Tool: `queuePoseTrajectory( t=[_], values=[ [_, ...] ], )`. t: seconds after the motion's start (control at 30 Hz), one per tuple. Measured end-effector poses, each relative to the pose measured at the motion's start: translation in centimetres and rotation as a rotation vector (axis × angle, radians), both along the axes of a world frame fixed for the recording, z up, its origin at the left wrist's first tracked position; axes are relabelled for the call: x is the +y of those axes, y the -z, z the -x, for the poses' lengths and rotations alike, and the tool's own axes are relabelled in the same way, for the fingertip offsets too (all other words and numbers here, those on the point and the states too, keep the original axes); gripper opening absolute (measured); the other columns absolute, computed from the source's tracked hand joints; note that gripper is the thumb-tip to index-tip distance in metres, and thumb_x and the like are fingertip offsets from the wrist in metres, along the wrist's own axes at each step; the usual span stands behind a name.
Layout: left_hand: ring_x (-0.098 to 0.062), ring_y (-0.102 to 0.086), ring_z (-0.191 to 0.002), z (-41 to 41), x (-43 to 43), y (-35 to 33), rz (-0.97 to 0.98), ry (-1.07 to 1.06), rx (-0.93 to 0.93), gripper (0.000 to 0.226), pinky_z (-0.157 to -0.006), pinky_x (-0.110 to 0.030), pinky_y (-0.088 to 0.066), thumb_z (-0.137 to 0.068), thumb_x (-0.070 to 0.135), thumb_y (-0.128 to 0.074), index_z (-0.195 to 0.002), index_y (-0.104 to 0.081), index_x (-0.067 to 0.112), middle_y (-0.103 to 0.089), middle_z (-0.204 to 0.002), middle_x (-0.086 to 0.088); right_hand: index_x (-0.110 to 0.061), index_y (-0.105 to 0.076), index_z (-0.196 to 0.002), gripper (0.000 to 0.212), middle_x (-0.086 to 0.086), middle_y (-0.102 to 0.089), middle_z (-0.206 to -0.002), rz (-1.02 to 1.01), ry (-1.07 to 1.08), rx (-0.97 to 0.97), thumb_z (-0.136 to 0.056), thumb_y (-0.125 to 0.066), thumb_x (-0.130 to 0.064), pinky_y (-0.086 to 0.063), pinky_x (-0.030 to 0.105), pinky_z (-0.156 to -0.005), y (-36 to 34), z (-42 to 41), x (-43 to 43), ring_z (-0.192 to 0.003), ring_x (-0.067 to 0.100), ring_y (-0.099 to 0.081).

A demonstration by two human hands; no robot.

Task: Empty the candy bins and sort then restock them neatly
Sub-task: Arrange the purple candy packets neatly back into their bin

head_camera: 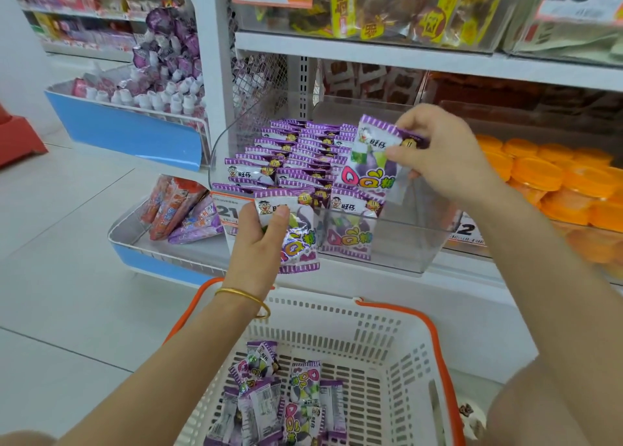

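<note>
Scanning from nine o'clock, I see bare floor (pixel 60 216) running open to the frame's edge, below a blue-fronted tray (pixel 135 132) of small bottles. The left hand (pixel 261 240), a gold bangle (pixel 251 300) on its wrist, grips one purple candy packet (pixel 298 240) at the front left corner of the clear bin (pixel 397 246), thumb curled over the packet's top. I cannot tell whether it sits inside the wall. Rows of packets (pixel 296 152) stand packed along the bin's left side; its right half, toward three o'clock, lies open. The right hand (pixel 445 155) pinches a second packet (pixel 371 165) above that gap. At six o'clock the white basket (pixel 397 341), orange-rimmed, holds loose packets (pixel 269 398) in its left corner, the rest bare mesh. Orange tubs (pixel 539 175) crowd three o'clock.
</note>
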State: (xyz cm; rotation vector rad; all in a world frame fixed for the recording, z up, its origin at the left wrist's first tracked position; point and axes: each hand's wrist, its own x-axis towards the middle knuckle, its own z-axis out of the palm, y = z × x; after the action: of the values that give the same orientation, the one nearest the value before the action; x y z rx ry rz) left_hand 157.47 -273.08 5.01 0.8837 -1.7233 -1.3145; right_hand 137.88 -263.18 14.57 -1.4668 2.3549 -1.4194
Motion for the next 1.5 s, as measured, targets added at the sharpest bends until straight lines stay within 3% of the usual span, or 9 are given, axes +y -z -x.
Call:
queuePoseTrajectory(
  t=[0.2, 0.33, 0.53, 0.7, 0.93, 1.13, 1.23, 1.33, 1.5],
  values=[
    [-0.017, -0.038, -0.078, 0.2, 0.1, 0.1, -0.006, 0.006, 0.012, 0.034, -0.056, -0.01, -0.036, -0.097, 0.03, -0.046, -0.113, -0.041, 0.0, -0.034, -0.084, -0.008, -0.004, -0.059, -0.102, 0.025, 0.001, -0.052, -0.087, -0.28, -0.071, 0.106, -0.081, -0.072, -0.01, -0.05, 0.042, -0.078, 2.9, -0.5, -1.0, -0.078, 0.018, -0.05],
    [-0.008, -0.038, -0.065, 0.2, 0.1, 0.2, -0.005, -0.021, 0.008, 0.054, -0.054, -0.006, -0.036, -0.098, 0.028, -0.046, -0.134, -0.031, -0.009, -0.033, -0.073, 0.001, -0.003, -0.062, -0.103, 0.028, 0.003, -0.05, -0.092, -0.434, -0.096, 0.191, -0.081, -0.073, -0.017, -0.035, 0.026, -0.068, 3.5, -0.2, -1.1, -0.09, 0.022, -0.05],
    [-0.013, -0.037, -0.071, 0.2, 0.4, 0.0, -0.003, -0.016, 0.019, 0.041, -0.053, -0.006, -0.035, -0.098, 0.028, -0.045, -0.123, -0.04, -0.004, -0.033, -0.081, -0.006, -0.013, -0.051, -0.108, 0.039, 0.001, -0.055, -0.096, -0.53, -0.071, -0.042, -0.082, -0.071, -0.034, -0.049, 0.037, -0.079, 3.8, 0.7, -1.2, -0.094, 0.023, -0.058],
    [-0.013, -0.036, -0.08, 0.1, 0.2, -0.2, -0.024, 0.004, 0.018, 0.033, -0.057, -0.01, -0.037, -0.098, 0.03, -0.045, -0.113, -0.043, 0.0, -0.036, -0.092, -0.004, -0.009, -0.057, -0.121, 0.041, 0.006, -0.059, -0.12, -0.586, -0.145, 0.076, -0.09, -0.061, -0.036, -0.036, 0.027, -0.076, 3.8, 0.4, -1.3, -0.098, 0.016, -0.051],
    [-0.011, -0.035, -0.078, 0.1, 0.1, -0.3, -0.039, 0.019, 0.015, 0.024, -0.056, -0.01, -0.035, -0.098, 0.03, -0.045, -0.099, -0.045, 0.006, -0.036, -0.088, 0.0, 0.011, -0.06, -0.102, 0.035, 0.03, -0.059, -0.112, -0.493, -0.107, -0.181, -0.083, -0.071, -0.016, -0.047, 0.057, -0.09, 3.5, -0.1, -0.8, -0.105, 0.043, -0.058],
    [0.003, -0.035, -0.061, 0.1, 0.5, -0.8, -0.081, 0.041, 0.036, 0.017, -0.053, -0.004, -0.034, -0.098, 0.029, -0.045, -0.084, -0.036, 0.025, -0.034, -0.082, 0.011, -0.004, -0.064, -0.088, 0.008, 0.014, -0.064, -0.103, -0.403, -0.074, -0.268, -0.083, -0.069, -0.007, -0.056, 0.045, -0.081, 4.0, 0.2, -0.8, -0.089, 0.027, -0.064],
    [-0.002, -0.036, -0.07, 0.1, 0.5, -0.8, -0.08, 0.018, 0.027, 0.014, -0.056, -0.004, -0.036, -0.098, 0.03, -0.045, -0.093, -0.044, 0.017, -0.037, -0.086, 0.004, 0.006, -0.061, -0.104, 0.033, 0.02, -0.063, -0.109, -0.487, -0.118, -0.03, -0.082, -0.072, -0.016, -0.051, 0.044, -0.088, 4.2, 0.2, -1.7, -0.1, 0.035, -0.059],
    [-0.013, -0.037, -0.083, 0.2, 0.3, -0.6, -0.068, 0.014, 0.011, 0.027, -0.059, -0.007, -0.037, -0.098, 0.03, -0.044, -0.107, -0.043, 0.005, -0.036, -0.093, -0.004, -0.003, -0.059, -0.113, 0.038, 0.0, -0.054, -0.103, -0.537, -0.139, 0.158, -0.083, -0.072, -0.021, -0.039, 0.027, -0.077, 4.0, -0.1, -2.6, -0.096, 0.019, -0.051],
    [-0.011, -0.036, -0.086, 0.1, 0.4, -0.8, -0.092, 0.034, 0.045, 0.01, -0.058, -0.003, -0.037, -0.098, 0.031, -0.044, -0.093, -0.038, 0.025, -0.035, -0.091, 0.005, -0.014, -0.051, -0.093, 0.028, -0.001, -0.049, -0.092, -0.57, -0.135, 0.244, -0.081, -0.074, -0.024, -0.032, 0.018, -0.056, 4.4, -0.2, -3.2, -0.085, 0.017, -0.044]
  ],
)
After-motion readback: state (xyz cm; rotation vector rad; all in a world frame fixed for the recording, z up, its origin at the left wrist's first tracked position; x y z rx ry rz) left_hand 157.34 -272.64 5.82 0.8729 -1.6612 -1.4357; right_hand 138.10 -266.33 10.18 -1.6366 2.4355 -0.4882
